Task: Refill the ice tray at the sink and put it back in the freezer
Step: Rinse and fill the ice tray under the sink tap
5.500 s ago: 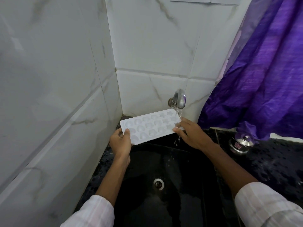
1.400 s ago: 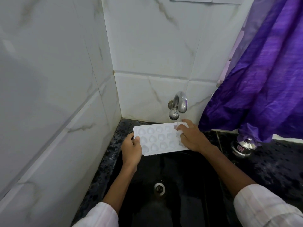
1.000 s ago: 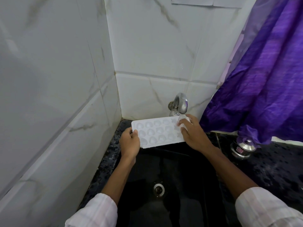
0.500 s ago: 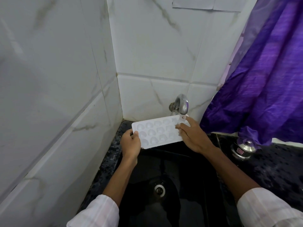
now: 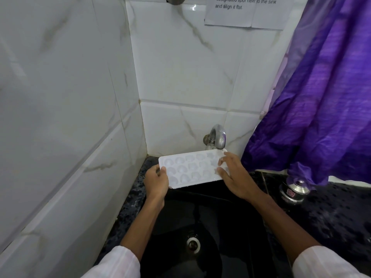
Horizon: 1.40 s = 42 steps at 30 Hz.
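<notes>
A white ice tray [image 5: 190, 169] with rounded cells is held level over the black sink [image 5: 226, 233]. Its right far corner sits under the steel tap [image 5: 217, 137], where water runs onto it. My left hand [image 5: 156, 182] grips the tray's left end, thumb on top. My right hand [image 5: 233, 175] holds the right end, thumb and fingers curled over the rim and the cells there. The freezer is out of view.
White marble tiles close in the left and back. A purple curtain [image 5: 321, 101] hangs at the right. A small steel pot with a lid [image 5: 294, 190] stands on the wet dark counter [image 5: 341, 213]. The sink drain [image 5: 193, 245] lies below. A paper note [image 5: 247, 12] is stuck above.
The tray has stayed under the tap with both hands on its ends, shifting only slightly. My view has tilted up a little, so the wall note shows.
</notes>
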Motion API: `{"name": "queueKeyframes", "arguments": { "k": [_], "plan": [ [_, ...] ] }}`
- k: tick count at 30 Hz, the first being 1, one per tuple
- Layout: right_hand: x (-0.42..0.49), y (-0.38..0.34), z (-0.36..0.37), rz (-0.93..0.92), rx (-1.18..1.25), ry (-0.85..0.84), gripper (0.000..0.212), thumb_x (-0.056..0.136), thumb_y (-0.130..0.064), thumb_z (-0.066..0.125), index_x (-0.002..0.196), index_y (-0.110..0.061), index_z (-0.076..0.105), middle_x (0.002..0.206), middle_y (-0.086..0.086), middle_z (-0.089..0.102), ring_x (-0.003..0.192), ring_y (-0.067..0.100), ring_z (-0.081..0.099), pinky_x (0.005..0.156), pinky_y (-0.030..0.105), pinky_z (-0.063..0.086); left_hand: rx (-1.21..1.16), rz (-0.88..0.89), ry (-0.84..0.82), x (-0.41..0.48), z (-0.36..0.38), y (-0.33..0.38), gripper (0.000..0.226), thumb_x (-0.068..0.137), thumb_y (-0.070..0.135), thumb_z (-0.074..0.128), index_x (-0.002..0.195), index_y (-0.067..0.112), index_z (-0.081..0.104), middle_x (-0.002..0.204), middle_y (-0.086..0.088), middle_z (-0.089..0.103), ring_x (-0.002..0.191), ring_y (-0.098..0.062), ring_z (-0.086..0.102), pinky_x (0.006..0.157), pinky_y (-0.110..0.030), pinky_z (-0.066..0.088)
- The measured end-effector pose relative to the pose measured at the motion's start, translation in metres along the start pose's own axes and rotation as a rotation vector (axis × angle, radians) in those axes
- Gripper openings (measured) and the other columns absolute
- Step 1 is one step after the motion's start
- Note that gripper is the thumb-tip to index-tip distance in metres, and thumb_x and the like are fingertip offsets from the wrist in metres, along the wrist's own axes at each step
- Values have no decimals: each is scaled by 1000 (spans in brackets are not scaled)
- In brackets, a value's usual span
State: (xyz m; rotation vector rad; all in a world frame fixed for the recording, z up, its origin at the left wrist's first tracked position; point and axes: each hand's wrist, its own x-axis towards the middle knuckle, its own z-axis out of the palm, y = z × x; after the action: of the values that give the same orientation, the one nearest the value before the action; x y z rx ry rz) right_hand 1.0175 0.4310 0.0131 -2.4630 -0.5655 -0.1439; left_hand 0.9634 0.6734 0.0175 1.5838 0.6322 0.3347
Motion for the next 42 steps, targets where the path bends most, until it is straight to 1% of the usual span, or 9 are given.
{"name": "queueKeyframes", "arguments": {
  "k": [8,14,18,23,25,27,31,38,42],
  "plan": [
    [-4,1,2,10,-58,-99,34,95,-61,42,118,-39,55,161,-11,8,141,19,30,104,29,33,-39,-14,17,7,2,4,25,103,14,45,87,21,64,97,-6,71,86,-24,69,77,-48,61],
    [-3,2,-3,-76,-156,-55,47,89,-66,47,120,-31,58,159,-5,14,135,18,39,99,22,36,-38,-15,35,7,3,7,31,102,13,48,77,28,59,87,1,67,84,-23,67,81,-50,60],
    [-4,2,2,-96,-210,-37,47,91,-63,48,123,-31,57,162,-1,10,142,22,33,106,32,40,-71,-38,26,5,2,2,28,102,12,47,82,24,61,91,-3,70,88,-25,69,82,-48,60],
    [-8,6,1,-102,-171,-67,47,89,-64,50,122,-31,60,161,-2,11,140,22,34,105,32,41,-78,-48,41,4,1,-2,19,103,12,47,96,17,64,97,-4,70,89,-22,68,80,-42,61],
    [-8,5,1,-93,-170,-48,51,88,-67,46,120,-30,59,159,-4,14,137,20,37,103,29,40,-85,-55,32,3,2,-3,24,102,12,47,87,19,64,95,-4,70,88,-22,69,80,-43,61],
    [-9,5,3,-77,-168,-26,54,88,-69,43,121,-29,58,160,-4,15,141,19,32,104,28,36,-82,-56,33,1,4,-4,31,102,11,48,79,25,62,90,-1,69,83,-19,68,79,-43,61],
    [-13,8,8,-61,-128,-29,59,87,-71,42,125,-28,57,161,-5,11,145,16,22,106,27,29,-83,-38,25,-1,6,-2,25,103,13,47,87,26,61,91,4,68,87,-18,69,80,-44,61],
    [-19,10,7,28,55,135,23,92,-46,59,97,-25,68,148,-2,31,130,4,23,106,31,30,-64,-37,-26,-8,13,-4,33,103,12,45,79,27,61,92,-4,71,90,-26,70,85,-52,60],
    [-23,11,7,65,68,210,18,92,-42,61,90,-24,66,144,-2,38,128,6,27,104,34,34,-44,-32,-31,-12,20,-4,32,103,13,45,79,28,61,93,-2,70,90,-24,70,84,-51,60]
  ]
}}
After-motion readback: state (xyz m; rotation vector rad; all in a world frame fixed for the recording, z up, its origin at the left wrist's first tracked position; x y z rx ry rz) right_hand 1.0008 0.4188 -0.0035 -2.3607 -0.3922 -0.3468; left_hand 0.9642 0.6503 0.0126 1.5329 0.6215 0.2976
